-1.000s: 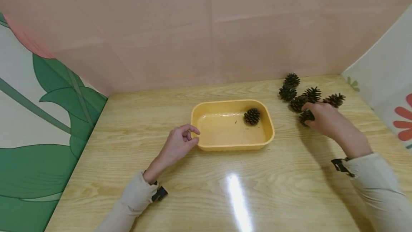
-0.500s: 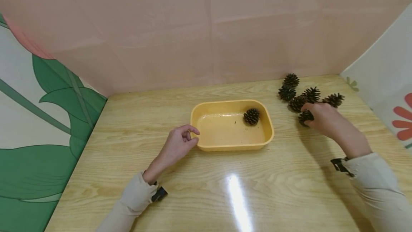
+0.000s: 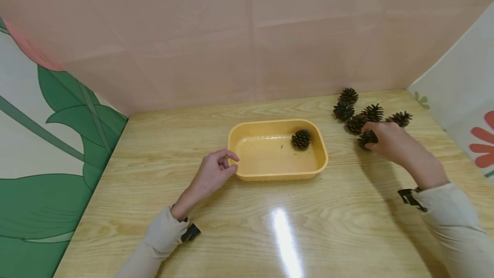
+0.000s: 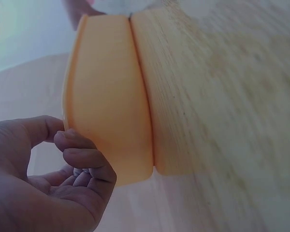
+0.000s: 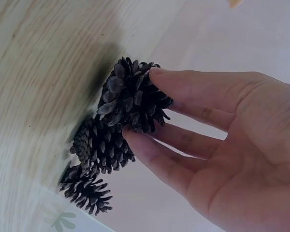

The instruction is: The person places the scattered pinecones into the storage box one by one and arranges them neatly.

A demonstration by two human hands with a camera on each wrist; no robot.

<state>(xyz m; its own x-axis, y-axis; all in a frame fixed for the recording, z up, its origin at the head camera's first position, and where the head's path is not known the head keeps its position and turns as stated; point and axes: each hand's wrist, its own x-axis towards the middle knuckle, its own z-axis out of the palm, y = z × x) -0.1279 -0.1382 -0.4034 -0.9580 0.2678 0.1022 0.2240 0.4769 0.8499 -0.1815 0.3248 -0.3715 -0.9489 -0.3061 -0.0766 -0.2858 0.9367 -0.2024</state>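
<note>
My right hand [image 3: 391, 140] has its thumb and fingertips closed round a dark pinecone [image 3: 365, 141], the nearest of the group at the right of the wooden table [image 3: 166, 134]; I can't tell whether it is raised off the wood. From that hand, the yellow tray [image 3: 262, 155] lies to the left and slightly nearer, its long axis running left to right, so its short right end faces the cone I hold. The cone itself looks too rounded for me to read a long axis. My left hand [image 3: 213, 173] is at the tray's opposite end, fingers curled and narrow, index and thumb pinching the left rim, lightly as far as I can judge. So my right hand is the closer to the group, my left the closer to the tray. Counting up, I see one tray and seven cones: a lone pinecone [image 3: 301, 139] inside the tray toward its far right corner, the one I hold, and five loose pinecones [image 3: 372, 113] just beyond my right fingers, two at the group's far left, two in the middle, one at the right.
</note>
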